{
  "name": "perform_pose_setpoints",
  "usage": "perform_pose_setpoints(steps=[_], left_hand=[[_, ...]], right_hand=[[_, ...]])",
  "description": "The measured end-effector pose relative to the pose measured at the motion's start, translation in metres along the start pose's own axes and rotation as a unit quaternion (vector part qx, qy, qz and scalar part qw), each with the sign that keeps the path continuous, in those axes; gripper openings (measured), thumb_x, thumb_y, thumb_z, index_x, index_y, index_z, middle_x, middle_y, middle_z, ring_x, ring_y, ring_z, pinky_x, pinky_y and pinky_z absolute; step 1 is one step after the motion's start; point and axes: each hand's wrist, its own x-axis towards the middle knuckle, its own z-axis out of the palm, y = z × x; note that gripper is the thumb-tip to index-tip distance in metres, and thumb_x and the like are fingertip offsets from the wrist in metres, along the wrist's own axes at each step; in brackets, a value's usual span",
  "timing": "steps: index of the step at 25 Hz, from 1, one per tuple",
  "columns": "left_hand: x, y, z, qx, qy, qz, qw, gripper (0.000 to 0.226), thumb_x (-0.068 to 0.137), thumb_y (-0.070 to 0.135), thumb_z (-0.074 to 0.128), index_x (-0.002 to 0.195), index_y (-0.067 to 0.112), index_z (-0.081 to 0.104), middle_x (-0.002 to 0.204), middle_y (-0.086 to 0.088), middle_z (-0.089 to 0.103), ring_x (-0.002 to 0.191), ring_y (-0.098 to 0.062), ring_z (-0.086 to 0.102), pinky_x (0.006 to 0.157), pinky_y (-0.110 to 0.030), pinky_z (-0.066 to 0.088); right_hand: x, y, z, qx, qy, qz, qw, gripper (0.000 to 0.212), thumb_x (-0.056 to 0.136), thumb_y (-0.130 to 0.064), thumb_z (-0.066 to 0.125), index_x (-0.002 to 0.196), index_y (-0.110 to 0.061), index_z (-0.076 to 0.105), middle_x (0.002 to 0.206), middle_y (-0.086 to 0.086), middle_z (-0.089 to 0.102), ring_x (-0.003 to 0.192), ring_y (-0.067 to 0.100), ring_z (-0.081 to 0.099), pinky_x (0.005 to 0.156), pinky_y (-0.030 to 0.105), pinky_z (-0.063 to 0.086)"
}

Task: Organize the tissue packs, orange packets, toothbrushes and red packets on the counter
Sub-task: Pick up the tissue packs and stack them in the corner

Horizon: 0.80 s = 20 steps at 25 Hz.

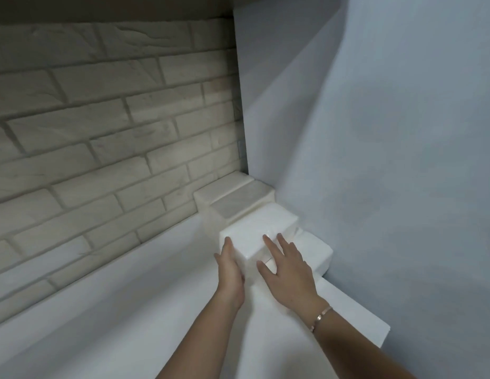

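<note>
Both hands ungripped, fingers straight: left hand (229,259) pressing the side, right hand (286,265) atop the upper tissue pack (254,231); an uneven push could skew it off the lower pack (317,250).

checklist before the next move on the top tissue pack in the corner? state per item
1. Left hand flat against the top tissue pack, left side: ok.
2. Right hand fingers straight on its top: ok.
3. Pack level on the lower pack: cannot tell, hands hide its near edge.
4. Back packs against the brick wall: ok.
5. Firm grasp for lifting: not ok, neither hand curls round it.
</note>
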Motion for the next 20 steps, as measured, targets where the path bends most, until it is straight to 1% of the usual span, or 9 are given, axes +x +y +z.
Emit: perform_pose_setpoints(steps=[2,4,7,9,12,13,15,17,20], left_hand=[[0.023,-0.014,0.012,0.01,-0.006,0.0,1.0,0.129,0.05,0.104,0.05,0.159,0.038,0.03,0.167,0.002,0.031,0.153,-0.024,0.033,0.126,-0.051,0.023],[0.058,-0.039,0.017,0.026,-0.014,-0.008,1.0,0.132,0.043,0.11,0.039,0.156,0.043,0.033,0.167,0.006,0.031,0.153,-0.019,0.031,0.126,-0.051,0.02],[0.087,-0.05,0.026,0.044,0.0,-0.045,0.998,0.14,0.033,0.113,0.034,0.156,0.048,0.027,0.167,0.008,0.029,0.154,-0.018,0.029,0.126,-0.05,0.02],[0.075,-0.037,0.038,0.063,0.012,-0.069,0.996,0.128,0.045,0.11,0.03,0.158,0.051,0.017,0.169,0.007,0.025,0.154,-0.02,0.028,0.126,-0.05,0.021],[0.032,-0.006,0.055,0.09,0.023,-0.07,0.993,0.09,0.084,0.088,0.02,0.16,0.048,-0.007,0.172,0.008,0.008,0.158,-0.02,0.014,0.128,-0.049,0.013],[0.027,-0.003,0.056,0.098,0.027,-0.067,0.993,0.081,0.092,0.081,0.018,0.16,0.046,-0.009,0.172,0.009,0.006,0.159,-0.02,0.012,0.128,-0.049,0.011],[0.023,0.002,0.053,0.107,0.028,-0.06,0.992,0.074,0.097,0.075,0.015,0.162,0.044,-0.002,0.171,0.01,0.016,0.157,-0.022,0.019,0.127,-0.051,0.014],[0.02,0.007,0.049,0.103,0.033,-0.062,0.992,0.073,0.1,0.072,0.016,0.163,0.036,0.015,0.168,0.009,0.026,0.154,-0.021,0.027,0.125,-0.052,0.019],[0.004,0.016,0.04,0.092,0.051,-0.059,0.993,0.055,0.104,0.063,0.025,0.15,0.034,0.038,0.161,0.005,0.037,0.148,-0.023,0.036,0.122,-0.051,0.028]], right_hand=[[0.01,0.004,-0.004,-0.021,-0.021,0.016,0.999,0.068,0.1,-0.064,0.037,0.157,-0.058,0.0,0.171,-0.014,0.015,0.16,0.024,0.006,0.123,0.06,0.02],[0.02,0.01,-0.009,-0.017,-0.025,0.031,0.999,0.071,0.1,-0.061,0.038,0.157,-0.056,-0.004,0.166,-0.015,0.028,0.159,0.026,0.011,0.12,0.061,0.021],[0.032,0.02,-0.017,-0.019,-0.031,0.04,0.999,0.071,0.1,-0.059,0.038,0.153,-0.061,-0.009,0.156,-0.014,0.044,0.157,0.029,0.017,0.116,0.061,0.026],[0.036,0.023,-0.021,-0.013,-0.058,0.046,0.997,0.073,0.098,-0.061,0.039,0.149,-0.067,-0.013,0.147,-0.008,0.054,0.156,0.032,0.019,0.116,0.061,0.028],[0.035,0.017,-0.025,-0.004,-0.08,0.046,0.996,0.079,0.095,-0.063,0.044,0.146,-0.069,-0.016,0.141,-0.001,0.059,0.152,0.032,0.027,0.116,0.059,0.03],[0.033,0.015,-0.026,0.004,-0.081,0.043,0.996,0.081,0.095,-0.062,0.045,0.147,-0.069,-0.016,0.139,-0.001,0.06,0.148,0.032,0.031,0.113,0.057,0.033],[0.027,0.009,-0.028,0.025,-0.073,0.035,0.996,0.085,0.094,-0.059,0.049,0.149,-0.066,-0.016,0.129,-0.003,0.062,0.139,0.031,0.039,0.107,0.053,0.04],[0.018,0.003,-0.031,0.049,-0.054,0.027,0.997,0.089,0.093,-0.057,0.052,0.151,-0.063,-0.016,0.107,-0.007,0.057,0.124,0.028,0.047,0.101,0.05,0.046],[0.002,-0.011,-0.032,0.089,-0.034,0.014,0.995,0.091,0.089,-0.057,0.054,0.154,-0.058,-0.011,0.09,-0.012,0.048,0.112,0.024,0.053,0.095,0.049,0.051]])
